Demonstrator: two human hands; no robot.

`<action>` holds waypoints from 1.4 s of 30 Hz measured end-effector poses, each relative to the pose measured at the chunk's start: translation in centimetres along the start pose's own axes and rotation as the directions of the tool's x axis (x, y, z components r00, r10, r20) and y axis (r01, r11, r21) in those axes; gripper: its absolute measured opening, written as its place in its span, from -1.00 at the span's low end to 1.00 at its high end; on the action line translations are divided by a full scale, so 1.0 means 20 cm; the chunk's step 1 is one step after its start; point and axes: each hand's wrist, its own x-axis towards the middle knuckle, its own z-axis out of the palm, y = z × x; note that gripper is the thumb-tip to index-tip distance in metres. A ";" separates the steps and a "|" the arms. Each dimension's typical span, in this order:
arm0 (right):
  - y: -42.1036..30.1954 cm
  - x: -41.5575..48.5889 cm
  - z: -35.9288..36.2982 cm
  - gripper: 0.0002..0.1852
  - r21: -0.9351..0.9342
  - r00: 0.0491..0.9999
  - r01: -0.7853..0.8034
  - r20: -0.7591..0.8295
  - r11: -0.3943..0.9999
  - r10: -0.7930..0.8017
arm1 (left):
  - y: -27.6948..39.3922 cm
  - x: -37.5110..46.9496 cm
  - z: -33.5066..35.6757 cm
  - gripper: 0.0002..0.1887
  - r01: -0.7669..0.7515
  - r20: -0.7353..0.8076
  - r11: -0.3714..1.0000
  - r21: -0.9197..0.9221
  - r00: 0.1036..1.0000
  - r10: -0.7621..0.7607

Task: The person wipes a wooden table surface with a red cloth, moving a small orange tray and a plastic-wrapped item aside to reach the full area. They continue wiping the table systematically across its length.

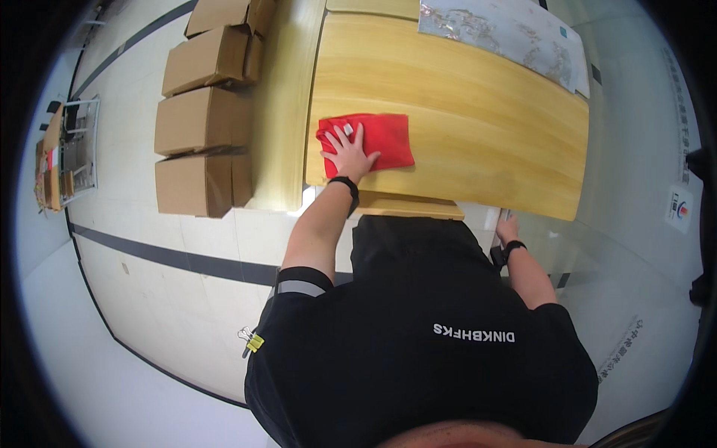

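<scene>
On the wooden table [482,129] lies a folded red cloth [389,140] with a small white tag, near the table's left corner. My left hand [350,157] rests flat on the cloth, fingers spread, covering part of its left half. My right hand [508,228] is low at the right, just off the table's near edge, with its fingertips close to or under that edge. A narrow pale thing shows at those fingers; whether the hand grips it cannot be told. Dark bands are on both wrists.
Several cardboard boxes [182,126] stand in a row on the left, beside a second wooden surface [280,134]. A wooden drawer or ledge [411,206] sticks out below the near edge. A clear plastic-covered sheet [504,39] lies at the table's far right.
</scene>
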 end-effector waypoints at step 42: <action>1.38 0.06 0.09 -0.35 0.609 0.792 -0.610 0.434 0.507 0.430 | 1.76 -0.28 0.67 -0.60 -0.862 -0.053 0.483 0.155 0.481 0.875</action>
